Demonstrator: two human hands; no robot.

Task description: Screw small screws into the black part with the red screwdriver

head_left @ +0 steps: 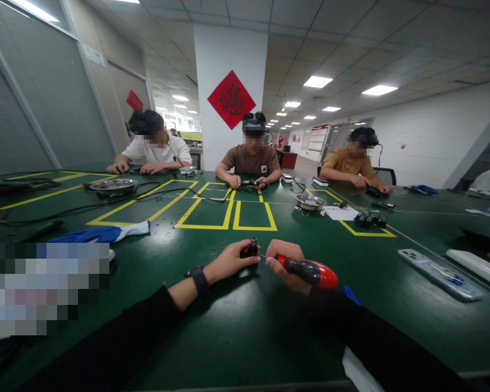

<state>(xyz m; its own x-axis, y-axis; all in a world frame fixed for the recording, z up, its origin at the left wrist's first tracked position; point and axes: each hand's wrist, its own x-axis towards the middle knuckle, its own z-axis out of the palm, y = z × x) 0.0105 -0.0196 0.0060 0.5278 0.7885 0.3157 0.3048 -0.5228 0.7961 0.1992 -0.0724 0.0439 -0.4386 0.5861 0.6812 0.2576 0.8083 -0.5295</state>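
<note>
My left hand [232,260] pinches a small black part with a metal top [252,247] between thumb and fingers, just above the green table [245,337]. In my right hand [288,267] is a screwdriver [310,271] with a red and black handle. Its thin shaft points left and its tip meets or nearly meets the side of the black part; the exact contact is too small to make out. A few tiny dark bits lie on the table beyond my left hand.
Blue-and-white gloves [102,234] lie to the left, near cables. Metal bowls [114,187] [310,202] stand farther off. Black parts [369,219] sit by white paper [338,212]. A phone-like case [439,274] lies at right. Several people work across the table.
</note>
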